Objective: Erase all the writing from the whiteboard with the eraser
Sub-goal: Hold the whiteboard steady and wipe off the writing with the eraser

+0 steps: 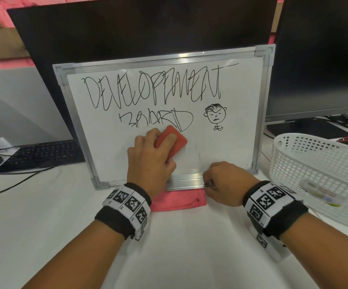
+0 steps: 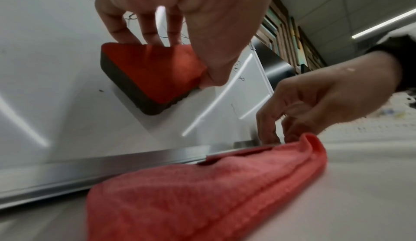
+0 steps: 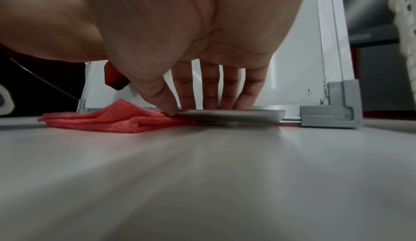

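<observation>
A framed whiteboard point(image 1: 221, 151) leans upright against a dark monitor. It carries black writing point(image 1: 152, 90) in two lines and a small doodle face point(image 1: 216, 115). My left hand point(image 1: 158, 149) grips a red eraser point(image 1: 179, 140) and presses its dark felt side flat on the board, just under the lower line. In the left wrist view the eraser point(image 2: 153, 72) sits between my fingers and thumb. My right hand point(image 1: 212, 181) pinches the board's metal tray point(image 3: 236, 115) at the bottom edge, thumb in front and fingers behind.
A folded pink cloth point(image 1: 179, 202) lies under the tray on the white table. A white plastic basket point(image 1: 315, 163) stands at the right. A black keyboard point(image 1: 45, 153) and cables lie at the left. A second monitor point(image 1: 323, 59) stands at the back right.
</observation>
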